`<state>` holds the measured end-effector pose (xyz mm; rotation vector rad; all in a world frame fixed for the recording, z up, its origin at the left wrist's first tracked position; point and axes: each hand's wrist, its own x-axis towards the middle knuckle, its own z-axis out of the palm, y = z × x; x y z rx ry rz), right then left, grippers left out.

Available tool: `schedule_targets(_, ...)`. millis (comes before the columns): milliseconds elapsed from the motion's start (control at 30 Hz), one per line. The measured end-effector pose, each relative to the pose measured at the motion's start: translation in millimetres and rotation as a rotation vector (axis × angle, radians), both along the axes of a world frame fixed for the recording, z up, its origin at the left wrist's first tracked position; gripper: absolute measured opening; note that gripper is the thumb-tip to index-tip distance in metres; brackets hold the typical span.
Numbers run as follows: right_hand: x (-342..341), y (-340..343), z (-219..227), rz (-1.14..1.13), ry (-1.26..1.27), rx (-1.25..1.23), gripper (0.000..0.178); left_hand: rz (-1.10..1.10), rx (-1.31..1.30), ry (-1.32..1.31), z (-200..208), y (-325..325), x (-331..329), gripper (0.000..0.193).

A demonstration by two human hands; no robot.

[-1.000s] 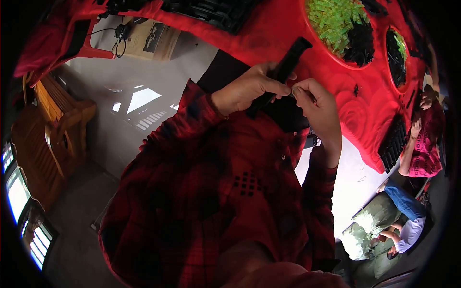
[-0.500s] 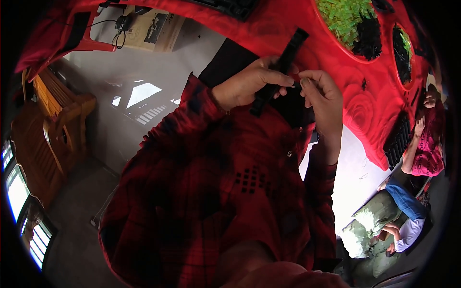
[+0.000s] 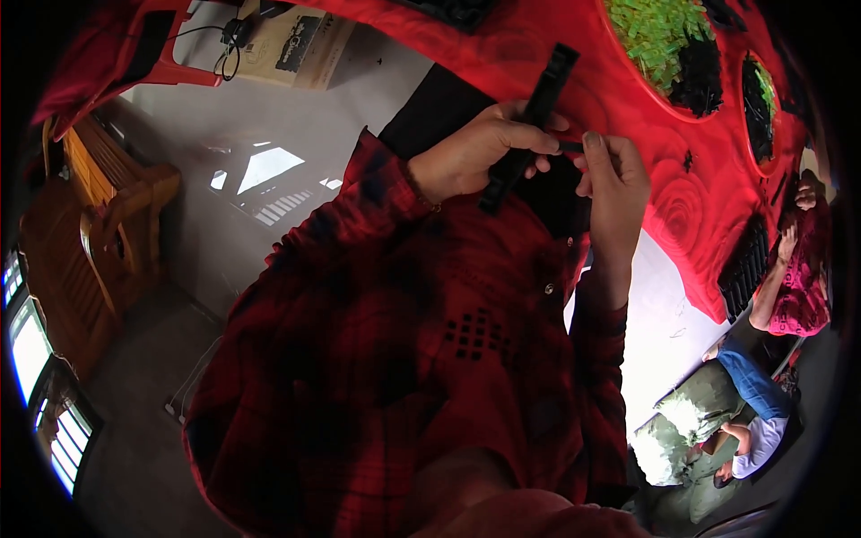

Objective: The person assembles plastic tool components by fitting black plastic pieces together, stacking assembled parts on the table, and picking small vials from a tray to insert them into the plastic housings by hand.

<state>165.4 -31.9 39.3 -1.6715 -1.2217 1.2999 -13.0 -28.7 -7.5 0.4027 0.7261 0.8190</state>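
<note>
Head: left hand [image 3: 475, 154] grips slim plastic-looking bar [image 3: 545, 94].

Black strip [image 3: 547, 88]: plastic look, faint sheen. Tablecloth [image 3: 671, 213]: rose-textured cloth. Bench [image 3: 97, 169]: glossy wood. Floor [image 3: 309, 134]: smooth, glossy.

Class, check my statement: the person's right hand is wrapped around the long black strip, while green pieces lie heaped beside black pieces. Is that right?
Not quite: the head view shows the left hand wrapped around the long black strip. The green pieces do lie heaped beside black pieces.
</note>
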Motion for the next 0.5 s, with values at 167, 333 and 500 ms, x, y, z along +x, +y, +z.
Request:
schedule_targets(167, -0.8, 5.4, 10.7, -0.071, -0.013, 0.063, 0.022, -0.074, -0.116, -0.302, -16.3, 5.5, -4.3, 0.060)
schedule_targets(333, 13.6, 13.3, 5.2, -0.041, 0.007, 0.176, 0.019, -0.130, -0.132, -0.389, -28.2, 6.4, -6.3, 0.068)
schedule_targets(500, 7.9, 20.4, 8.0, 0.029, 0.017, 0.221, 0.015, -0.128, -0.207, -0.381, -32.5, 7.8, -6.7, 0.056)
